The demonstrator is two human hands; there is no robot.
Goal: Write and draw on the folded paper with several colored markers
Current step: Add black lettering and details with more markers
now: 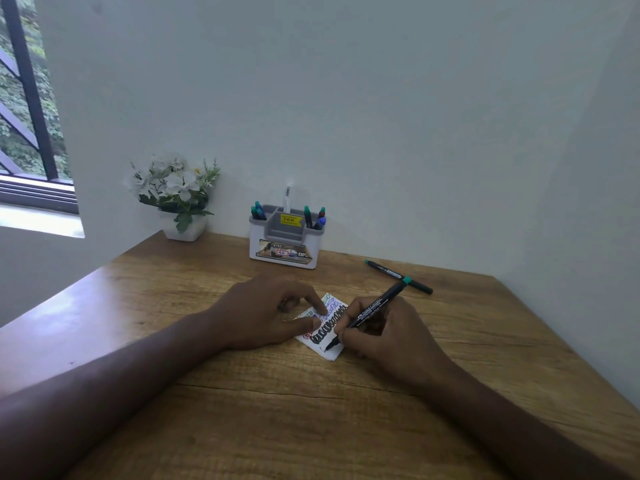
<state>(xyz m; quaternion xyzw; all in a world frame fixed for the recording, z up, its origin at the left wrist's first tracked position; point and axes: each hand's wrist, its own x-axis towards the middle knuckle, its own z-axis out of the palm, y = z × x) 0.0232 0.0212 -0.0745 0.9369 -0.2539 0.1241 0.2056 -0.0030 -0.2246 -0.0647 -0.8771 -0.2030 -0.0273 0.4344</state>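
Observation:
A small folded white paper (333,352) lies on the wooden desk (277,403), covered with rows of coloured loops and a thick black row. My left hand (263,313) presses its forefinger and thumb tips on the paper's left part. My right hand (384,334) grips a black marker with a green end (375,311), its tip touching the paper's near edge. A second black marker (398,276) lies on the desk behind my right hand.
A white and grey pen holder (285,249) with several markers stands at the back by the wall. A white pot of white flowers (180,199) sits at the back left. A window is at the far left.

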